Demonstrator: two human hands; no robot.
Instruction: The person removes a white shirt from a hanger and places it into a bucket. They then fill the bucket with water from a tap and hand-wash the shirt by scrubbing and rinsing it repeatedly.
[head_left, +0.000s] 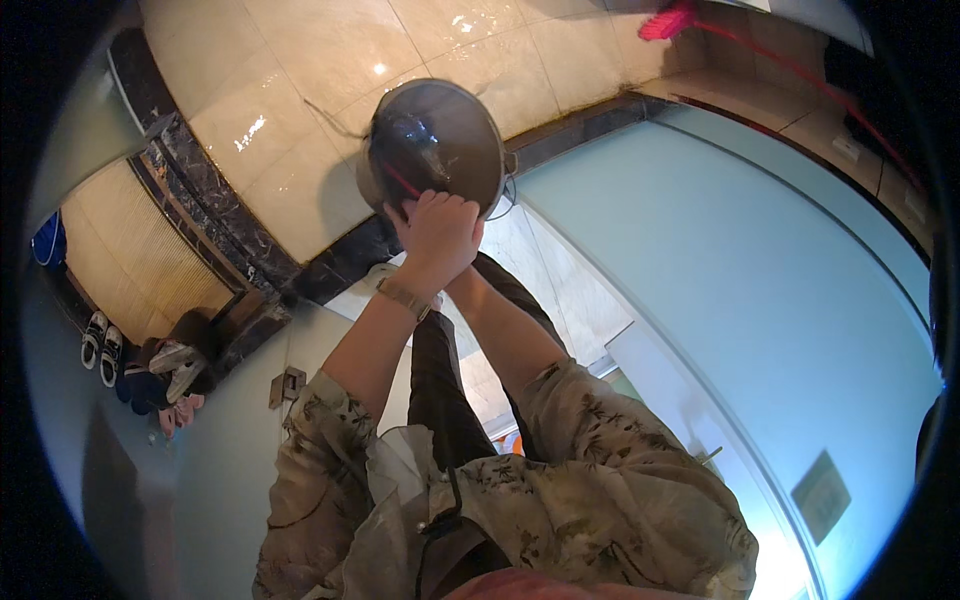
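Observation:
A metal bucket (480, 135) stands on wet beige floor tiles (300, 67), with dark, shiny liquid in it. Its wire handle hangs at the sides. My left hand (437, 229), with a wristwatch (403, 298) on that wrist, is curled over the bucket's near rim. Pressed close beneath it is my right hand (477, 238), mostly covered by the left. A thin red strip (403, 180) shows inside the bucket just beyond my fingers; whether it is an object or a reflection is unclear. Anything between my palms is hidden.
A dark marble threshold (352, 255) runs beside the bucket. Frosted glass panels (675, 240) stand right and left. A red broom (667, 22) with a long handle lies across the upper right. Several shoes (176, 367) sit at the left, near a ribbed tiled strip (150, 247).

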